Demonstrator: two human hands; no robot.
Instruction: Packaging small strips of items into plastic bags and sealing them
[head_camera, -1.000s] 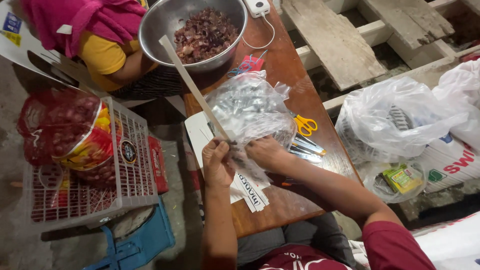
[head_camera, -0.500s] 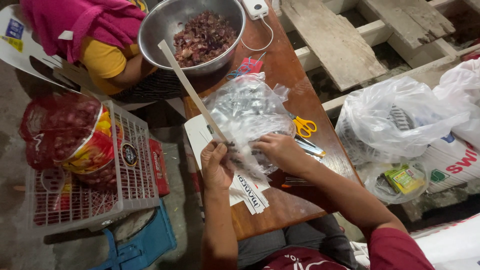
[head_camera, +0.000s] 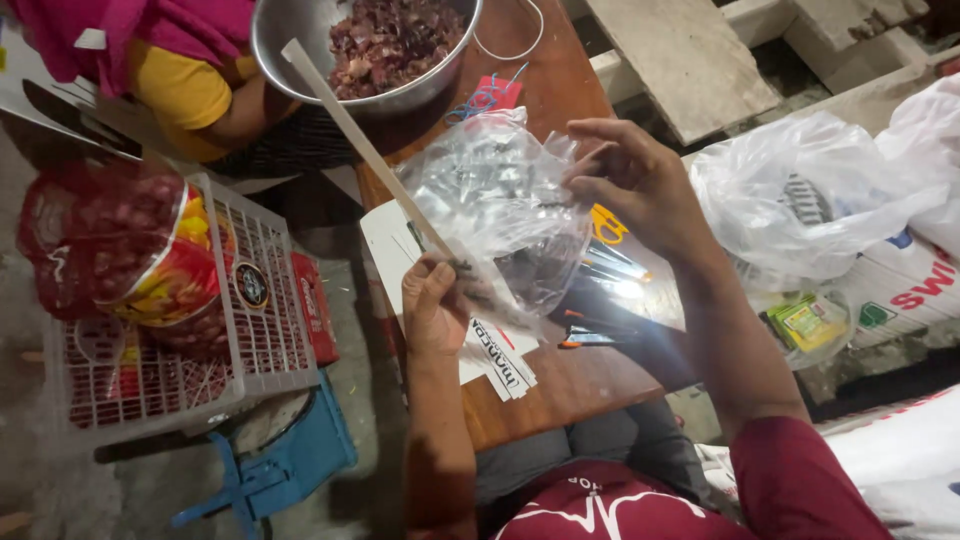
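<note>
A crumpled clear plastic bag (head_camera: 495, 210) lies over the brown wooden table (head_camera: 565, 385). My left hand (head_camera: 435, 305) pinches the bag's lower edge, right where a long pale flat stick (head_camera: 360, 140) ends. My right hand (head_camera: 640, 185) is raised at the bag's upper right corner, with its fingertips gripping the plastic there. White printed paper strips (head_camera: 500, 365) lie under the bag by my left hand. Yellow-handled scissors (head_camera: 605, 228) sit just below my right hand, partly hidden.
A metal bowl (head_camera: 290, 30) of dark red chopped pieces stands at the table's far end, beside a seated person in a yellow shirt (head_camera: 185, 95). To the left, a white wire basket (head_camera: 270, 300) holds a red mesh sack (head_camera: 100, 230) above a blue stool (head_camera: 285, 470). White plastic bags (head_camera: 800, 190) sit at right.
My right hand has left the bag's lower edge beside my left hand and risen to its upper right corner, spreading the bag. My left hand has kept its grip.
</note>
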